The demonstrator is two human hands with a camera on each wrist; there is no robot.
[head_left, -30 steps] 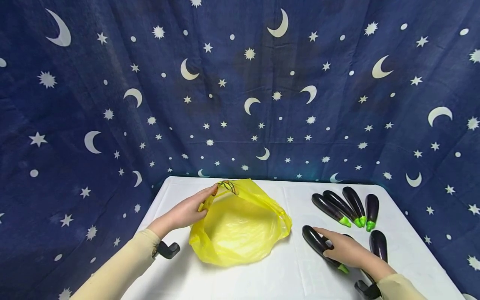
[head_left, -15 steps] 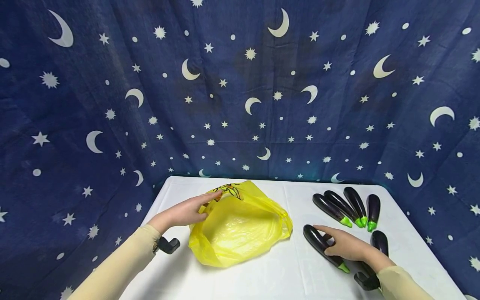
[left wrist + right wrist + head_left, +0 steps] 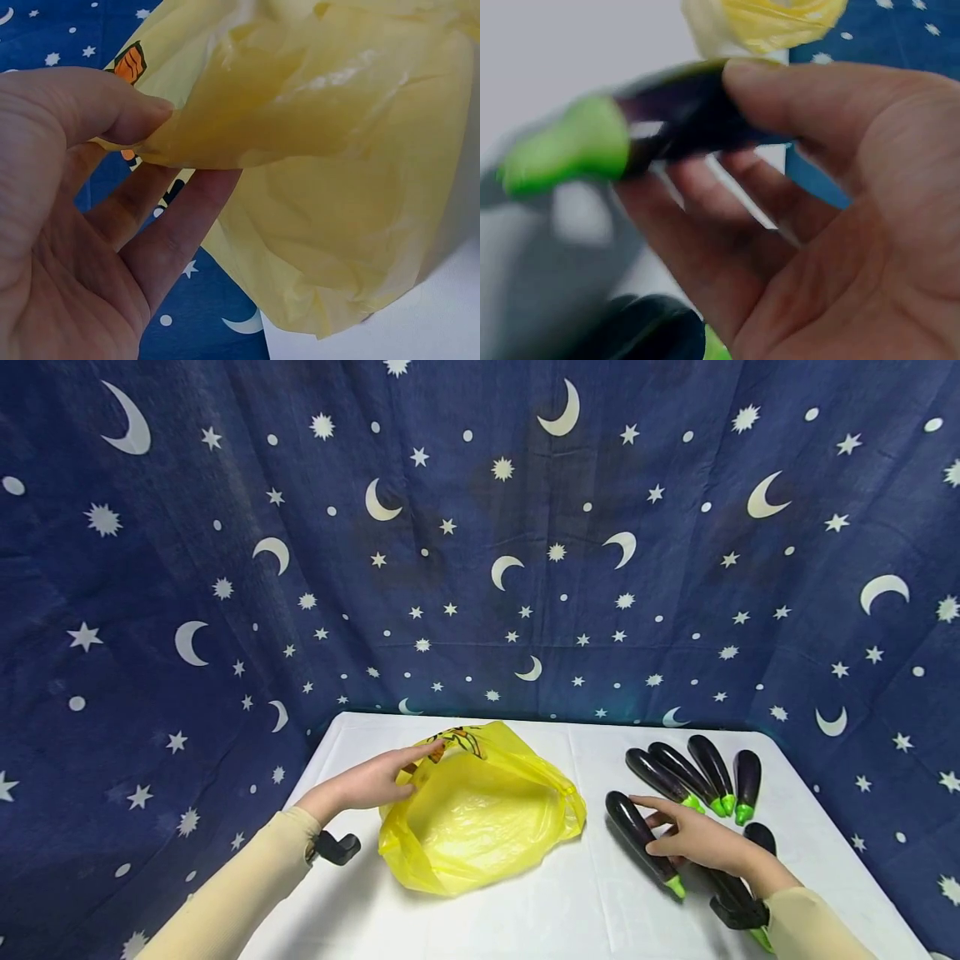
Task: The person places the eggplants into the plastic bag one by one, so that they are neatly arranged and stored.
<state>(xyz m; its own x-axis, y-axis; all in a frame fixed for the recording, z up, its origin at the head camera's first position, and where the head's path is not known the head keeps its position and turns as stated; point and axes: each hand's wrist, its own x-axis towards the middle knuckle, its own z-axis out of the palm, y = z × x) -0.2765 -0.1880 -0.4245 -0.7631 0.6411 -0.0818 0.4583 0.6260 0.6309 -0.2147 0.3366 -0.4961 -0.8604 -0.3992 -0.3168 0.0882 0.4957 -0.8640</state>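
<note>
Partly, the right hand [image 3: 701, 842] hides the eggplant [image 3: 633, 831] it pinches.

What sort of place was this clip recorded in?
Probably a staged indoor recording corner: a navy curtain printed with moons and stars hangs behind and on both sides of a white table, and the person wears black wrist devices.

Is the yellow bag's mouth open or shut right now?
Open: in the head view, the yellow bag gapes wide, and its inside shows through the mouth.
</note>
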